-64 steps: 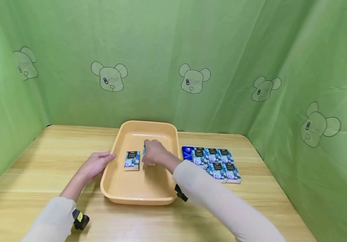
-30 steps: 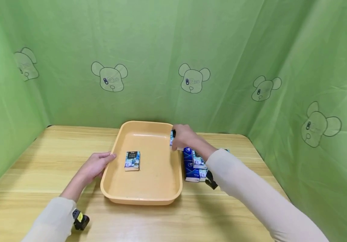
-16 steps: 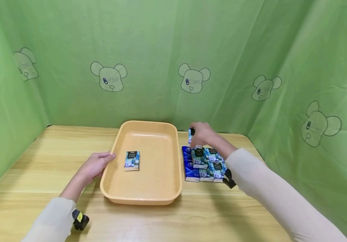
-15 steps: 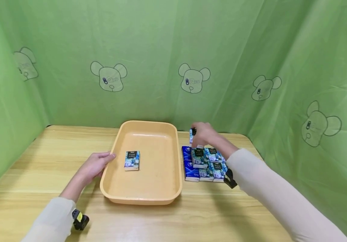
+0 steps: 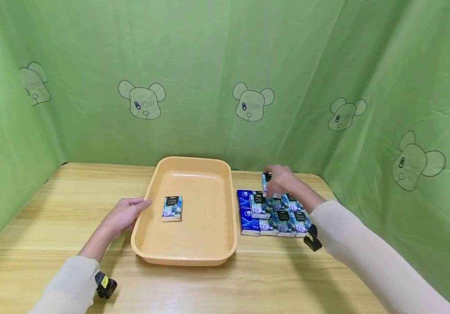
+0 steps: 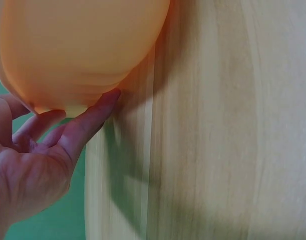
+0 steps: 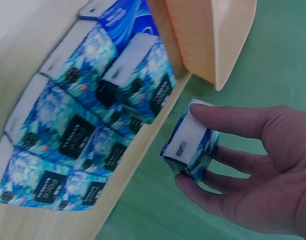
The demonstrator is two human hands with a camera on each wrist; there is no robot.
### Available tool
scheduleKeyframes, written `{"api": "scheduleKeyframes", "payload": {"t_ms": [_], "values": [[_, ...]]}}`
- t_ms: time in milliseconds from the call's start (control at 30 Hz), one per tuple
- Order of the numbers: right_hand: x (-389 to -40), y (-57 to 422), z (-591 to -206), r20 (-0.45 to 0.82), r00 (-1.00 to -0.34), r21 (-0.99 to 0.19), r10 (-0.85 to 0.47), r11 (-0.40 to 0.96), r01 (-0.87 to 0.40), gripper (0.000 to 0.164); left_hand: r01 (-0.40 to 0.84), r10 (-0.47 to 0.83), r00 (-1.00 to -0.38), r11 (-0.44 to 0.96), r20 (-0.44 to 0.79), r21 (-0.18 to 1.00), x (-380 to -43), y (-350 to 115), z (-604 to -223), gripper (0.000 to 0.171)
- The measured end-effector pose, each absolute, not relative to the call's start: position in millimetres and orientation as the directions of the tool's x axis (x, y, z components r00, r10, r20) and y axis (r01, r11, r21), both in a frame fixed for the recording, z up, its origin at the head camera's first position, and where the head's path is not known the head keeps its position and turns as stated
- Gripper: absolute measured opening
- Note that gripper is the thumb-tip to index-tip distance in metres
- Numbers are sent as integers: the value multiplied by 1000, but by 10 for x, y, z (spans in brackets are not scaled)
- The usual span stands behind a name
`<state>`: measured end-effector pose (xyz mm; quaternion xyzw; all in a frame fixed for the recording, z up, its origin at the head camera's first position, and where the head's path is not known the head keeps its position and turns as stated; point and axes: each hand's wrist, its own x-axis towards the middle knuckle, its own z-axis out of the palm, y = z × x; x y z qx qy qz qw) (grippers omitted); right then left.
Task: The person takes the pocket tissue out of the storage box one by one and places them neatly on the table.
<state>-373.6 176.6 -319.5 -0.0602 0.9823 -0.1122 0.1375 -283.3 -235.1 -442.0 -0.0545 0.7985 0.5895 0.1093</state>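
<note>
My right hand (image 5: pixel 285 182) pinches a small pocket tissue pack (image 7: pixel 185 142), blue-flowered with a black label, between thumb and fingers. It hangs over the back row of packs on the table's right. Below, flowered tissue packs (image 5: pixel 286 223) lie side by side in two rows, with two plain dark blue packs (image 5: pixel 250 221) at their left end. One flowered pack (image 5: pixel 260 206) rests on top near the left. My left hand (image 5: pixel 121 214) grips the left rim of an orange plastic tray (image 5: pixel 193 244), thumb over the edge and fingers outside the wall. Inside lies a single flowered pack (image 5: pixel 172 208).
The wooden table (image 5: pixel 162 290) carries the tray at centre, its right wall close beside the dark blue packs. A green curtain (image 5: pixel 193 52) with bear-head drawings encloses the back and both sides. Black cameras (image 5: pixel 106 287) are strapped to both wrists.
My right hand lifted a tissue pack out of the tray and carried it right, past the tray rim and over the rows. My left hand and the tray have stayed put.
</note>
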Motion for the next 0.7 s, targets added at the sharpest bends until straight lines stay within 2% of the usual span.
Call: {"api": "scheduleKeyframes", "payload": {"t_ms": [367, 700], "values": [[-3717, 2006, -3381, -290, -946, -223, -144, 971, -80, 89, -215, 45, -971, 280, -237, 935, -2837, -2345, -4424, 63], [-3664, 2022, -3553, -320, -935, -197, -150, 976, -89, 87, -215, 43, -970, 288, -237, 933, -2833, -2342, -4425, 64]]}}
